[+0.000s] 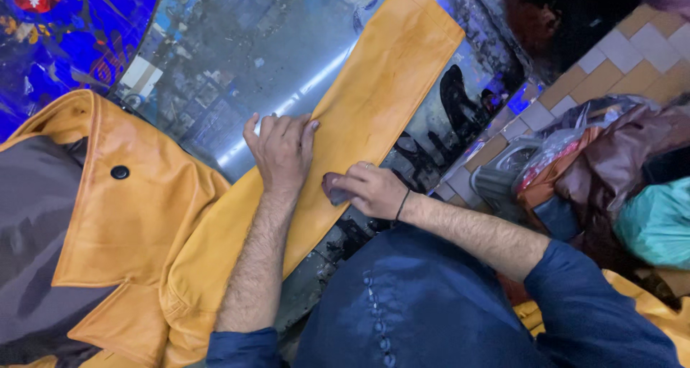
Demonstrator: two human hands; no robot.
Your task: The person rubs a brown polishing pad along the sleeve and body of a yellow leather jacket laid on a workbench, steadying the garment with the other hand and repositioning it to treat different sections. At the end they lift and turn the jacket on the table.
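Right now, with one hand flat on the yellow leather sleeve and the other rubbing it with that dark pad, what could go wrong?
1. The yellow leather sleeve lies on a glossy glass counter; if the left hand eases off, it may slide.
2. The dark pad in the right hand could leave uneven patches on the already mottled leather.
3. The sleeve's cuff end lies near the counter's far edge and might slip over it.

A mustard-yellow leather jacket lies open at left, its sleeve stretched flat, a small dark pad pressed against it.

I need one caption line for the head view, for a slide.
Left hand flat on a yellow jacket sleeve; right hand presses a small dark pad against it.
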